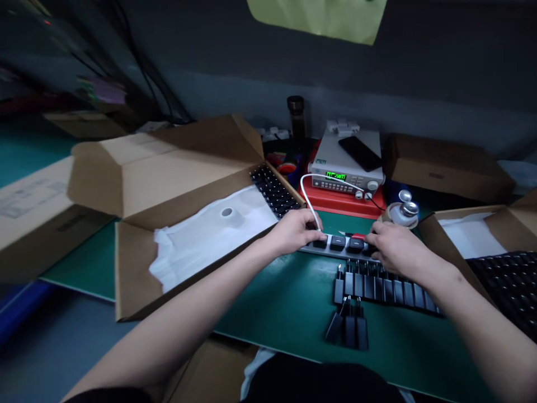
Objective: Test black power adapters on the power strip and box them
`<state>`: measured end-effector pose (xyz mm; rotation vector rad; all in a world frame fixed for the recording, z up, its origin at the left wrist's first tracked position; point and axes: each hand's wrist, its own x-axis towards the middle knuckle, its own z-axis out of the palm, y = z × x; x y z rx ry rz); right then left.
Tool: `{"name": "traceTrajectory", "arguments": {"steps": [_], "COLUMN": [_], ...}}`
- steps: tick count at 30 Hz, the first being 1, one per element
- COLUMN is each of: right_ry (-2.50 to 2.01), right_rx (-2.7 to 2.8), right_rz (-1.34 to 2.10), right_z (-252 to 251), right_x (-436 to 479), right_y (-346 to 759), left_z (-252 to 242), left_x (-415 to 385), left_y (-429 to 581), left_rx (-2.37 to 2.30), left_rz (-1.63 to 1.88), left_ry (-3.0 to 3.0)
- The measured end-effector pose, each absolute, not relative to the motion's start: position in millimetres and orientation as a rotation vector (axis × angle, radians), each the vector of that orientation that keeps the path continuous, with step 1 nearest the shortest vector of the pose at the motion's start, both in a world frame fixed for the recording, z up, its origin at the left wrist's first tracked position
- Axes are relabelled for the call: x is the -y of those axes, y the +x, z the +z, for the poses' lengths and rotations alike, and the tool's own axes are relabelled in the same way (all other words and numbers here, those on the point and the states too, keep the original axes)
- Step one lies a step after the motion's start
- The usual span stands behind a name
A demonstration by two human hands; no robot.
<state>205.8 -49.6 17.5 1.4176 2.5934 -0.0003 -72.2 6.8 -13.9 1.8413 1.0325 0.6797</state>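
A power strip [327, 252] lies across the green table with several black plug-in chargers [338, 242] seated in it. My left hand [297, 228] is closed at the strip's left end, pinching the end of a white cable [308, 198] against a charger there. At the other end, my right hand [392, 246] has its fingers closed on a black charger that they mostly hide. Just behind the strip, a red-handled tool [358, 236] is partly covered. Below, loose black chargers [373, 286] lie in a row, pins toward the strip, with several more [349, 327] nearer me.
An open carton [138, 268] at left holds white wrapping and black chargers; another carton [453, 224] stands right. A bench meter [346, 151] with a lit green display sits on a red base [356, 207], a phone [359, 153] on top. A metal-capped bottle [400, 212] is beside my right hand.
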Motion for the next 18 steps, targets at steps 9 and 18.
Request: {"name": "traceTrajectory", "arguments": {"steps": [9,18], "right_ry": [1.671,1.720], "right_rx": [-2.631,-2.732], "right_rz": [-0.126,-0.128], "right_z": [19,-22], "right_x": [74,91], "right_y": [248,252], "left_z": [-11,-24], "left_x": [-2,14], "left_y": [-60,-93], "left_rx": [-1.094,-1.232], "left_rz": [0.611,0.507], "left_ry": [2.455,2.349]}}
